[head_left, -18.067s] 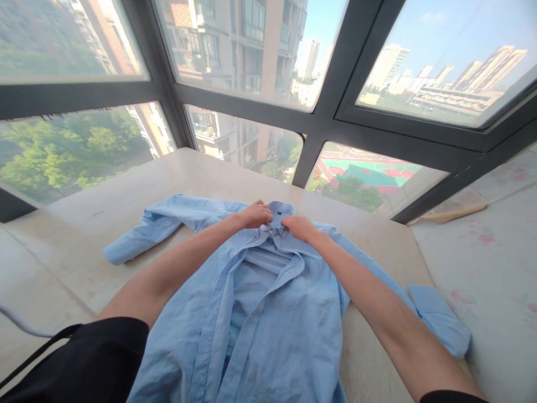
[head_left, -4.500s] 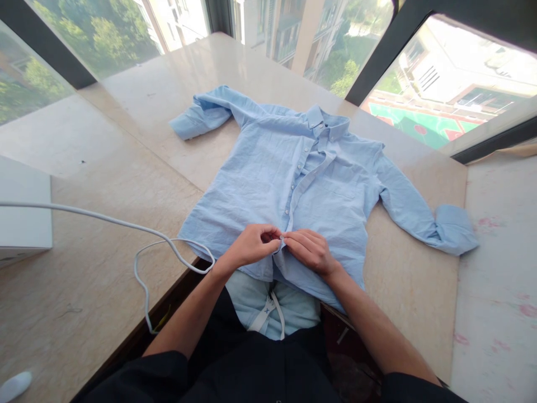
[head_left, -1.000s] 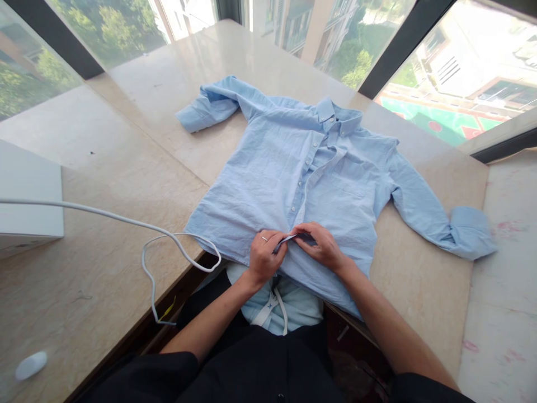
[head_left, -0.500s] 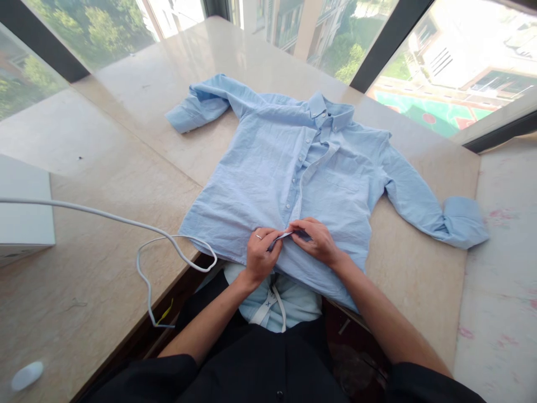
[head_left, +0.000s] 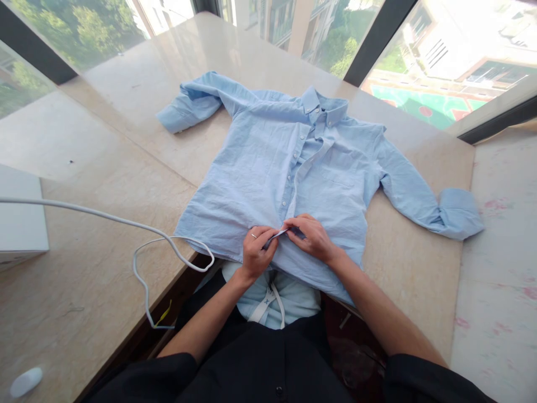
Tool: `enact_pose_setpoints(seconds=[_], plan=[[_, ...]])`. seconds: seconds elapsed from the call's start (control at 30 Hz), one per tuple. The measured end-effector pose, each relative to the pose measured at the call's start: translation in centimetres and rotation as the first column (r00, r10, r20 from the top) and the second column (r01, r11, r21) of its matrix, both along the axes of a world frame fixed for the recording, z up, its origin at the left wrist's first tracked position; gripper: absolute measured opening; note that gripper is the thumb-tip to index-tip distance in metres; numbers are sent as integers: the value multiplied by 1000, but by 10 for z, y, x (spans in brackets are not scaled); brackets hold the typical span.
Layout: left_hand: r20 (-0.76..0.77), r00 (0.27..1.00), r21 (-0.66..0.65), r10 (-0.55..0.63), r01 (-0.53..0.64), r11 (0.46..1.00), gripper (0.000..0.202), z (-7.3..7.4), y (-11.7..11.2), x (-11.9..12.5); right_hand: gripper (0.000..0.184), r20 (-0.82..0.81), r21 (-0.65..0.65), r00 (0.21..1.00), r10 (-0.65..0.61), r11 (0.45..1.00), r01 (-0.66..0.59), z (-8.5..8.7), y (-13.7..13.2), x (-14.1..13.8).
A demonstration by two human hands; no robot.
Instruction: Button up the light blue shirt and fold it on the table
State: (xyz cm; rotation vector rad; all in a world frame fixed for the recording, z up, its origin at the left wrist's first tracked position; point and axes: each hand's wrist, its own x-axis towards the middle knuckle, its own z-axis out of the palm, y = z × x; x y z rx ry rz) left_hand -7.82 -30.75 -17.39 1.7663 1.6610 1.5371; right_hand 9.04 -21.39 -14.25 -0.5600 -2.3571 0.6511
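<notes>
A light blue button-down shirt [head_left: 251,162] lies face up on the stone counter, its collar toward the windows and its sleeves spread to both sides. The upper and middle front hangs apart, showing several white buttons along one edge. My left hand [head_left: 259,250] wears a ring and pinches the front edge near the hem. Close beside it, my right hand [head_left: 308,236] pinches the same edge, fingertips nearly touching the left ones. Between the fingers the cloth is lifted and folded; any button there is hidden.
A white cable [head_left: 104,214] loops over the counter [head_left: 96,285] edge at left. Beyond it stands a white box [head_left: 20,218], and a small white oval object [head_left: 26,382] lies near the lower left. Windows border the far side; a floral wall [head_left: 499,268] is at right.
The view has shifted slightly, so the whole scene sits a little further left and up. Both hands keep their pinch on the shirt front, with only slight finger movement.
</notes>
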Motion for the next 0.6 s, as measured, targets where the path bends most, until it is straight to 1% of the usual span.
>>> enact_pose_setpoints(seconds=[0.2,0.33,0.43,0.6], plan=[[-18,1000,-19,7,-8,1000,12,-1,0,-1,27,50,-49,999,11,999,-8,-5,0,0],[-47,999,27,15,-13,1000,12,-4,0,-1,29,60,-15,998,16,1000,-15,-7,-1,0],[-62,998,53,27,-24,998,11,-6,0,-1,31,36,1,999,15,1000,-15,-7,-1,-1],[-52,998,67,21,-17,998,12,-7,1,-1,37,26,-19,999,36,999,-35,-6,0,-3]])
